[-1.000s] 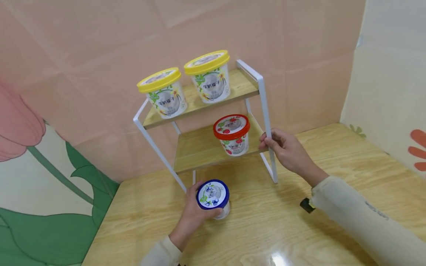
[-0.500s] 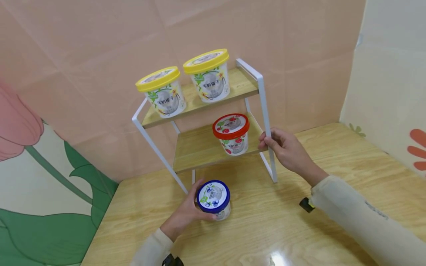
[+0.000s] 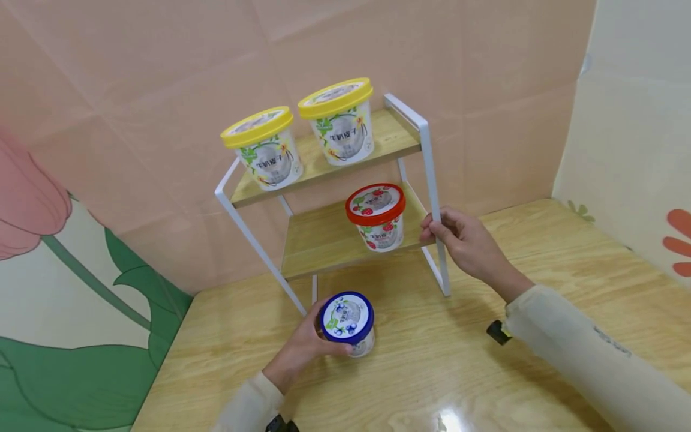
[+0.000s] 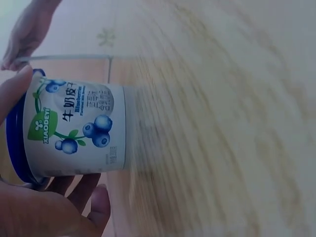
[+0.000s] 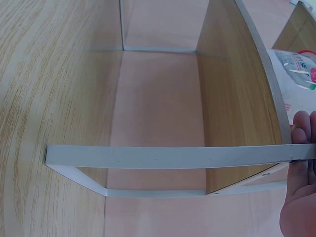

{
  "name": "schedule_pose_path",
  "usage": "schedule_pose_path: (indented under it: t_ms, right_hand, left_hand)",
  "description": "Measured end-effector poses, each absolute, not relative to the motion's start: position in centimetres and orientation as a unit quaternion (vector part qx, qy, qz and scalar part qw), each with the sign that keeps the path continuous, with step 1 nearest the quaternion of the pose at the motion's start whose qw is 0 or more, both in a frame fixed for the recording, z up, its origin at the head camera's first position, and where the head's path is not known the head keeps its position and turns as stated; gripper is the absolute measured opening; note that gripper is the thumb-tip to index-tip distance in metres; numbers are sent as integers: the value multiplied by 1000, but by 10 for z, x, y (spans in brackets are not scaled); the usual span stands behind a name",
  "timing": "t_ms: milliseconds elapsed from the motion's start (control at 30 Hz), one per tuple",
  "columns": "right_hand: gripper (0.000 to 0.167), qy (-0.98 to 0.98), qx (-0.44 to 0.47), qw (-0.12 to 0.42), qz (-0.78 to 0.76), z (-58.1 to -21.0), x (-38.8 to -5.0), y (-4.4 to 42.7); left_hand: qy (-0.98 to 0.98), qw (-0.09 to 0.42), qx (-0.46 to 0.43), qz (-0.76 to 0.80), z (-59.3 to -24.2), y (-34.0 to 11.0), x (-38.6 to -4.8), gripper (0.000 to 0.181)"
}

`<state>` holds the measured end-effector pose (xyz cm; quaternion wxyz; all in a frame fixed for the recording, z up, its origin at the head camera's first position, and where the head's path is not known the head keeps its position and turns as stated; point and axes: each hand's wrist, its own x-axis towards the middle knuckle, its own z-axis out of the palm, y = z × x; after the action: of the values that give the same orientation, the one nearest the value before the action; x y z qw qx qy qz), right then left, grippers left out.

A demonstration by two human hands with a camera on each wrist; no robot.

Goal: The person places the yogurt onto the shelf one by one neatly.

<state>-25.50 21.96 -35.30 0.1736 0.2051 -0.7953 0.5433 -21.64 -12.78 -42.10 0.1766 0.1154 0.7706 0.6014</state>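
Observation:
On the tabletop in front of the rack sits a blueberry ice cream tub [image 3: 348,318] with a blue lid. My left hand [image 3: 299,350] holds it from the left, thumb across the near side. The left wrist view shows the tub's printed side [image 4: 74,131] with fingers curled below it. My right hand [image 3: 472,246] grips the white front leg [image 3: 433,186] of the two-tier rack at lower-shelf height. A red-lidded strawberry tub [image 3: 380,219] stands on the lower shelf [image 3: 313,237], just left of that hand. Two yellow-lidded tubs [image 3: 270,156] stand on the upper shelf [image 3: 396,137].
The wooden table [image 3: 410,360] runs under the rack and to both sides. A pink backdrop [image 3: 189,90] hangs right behind the rack. A painted tulip panel [image 3: 81,300] rises at left, and a pale wall [image 3: 637,150] at right.
My left hand has shifted slightly left and its thumb has slid back along the tub, which has barely moved. My right hand stays on the rack leg.

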Motion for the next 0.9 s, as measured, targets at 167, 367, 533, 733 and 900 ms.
schedule_pose_path:
  t_ms: [167,367,533,733,900]
  right_hand:
    - [22,-795,204,173,545,-354,-255,219]
    - [22,-795,204,174,544,-354,-255,220]
    - [21,-792,205,177,547,-352,-254,220]
    - [20,-792,205,179,547,-352,-254,220]
    - [21,-795,204,179,542,-353,-255,221]
  left_hand:
    - [771,172,103,604,-419,-127,-212,107]
    - [768,167,113,608,-408,-130,-208,106]
    - [767,149,118,612,-397,-132,-205,103]
    - [760,132,116,626,-381,-135,-202,103]
    - [757,119,116,632,-367,-139,-201,98]
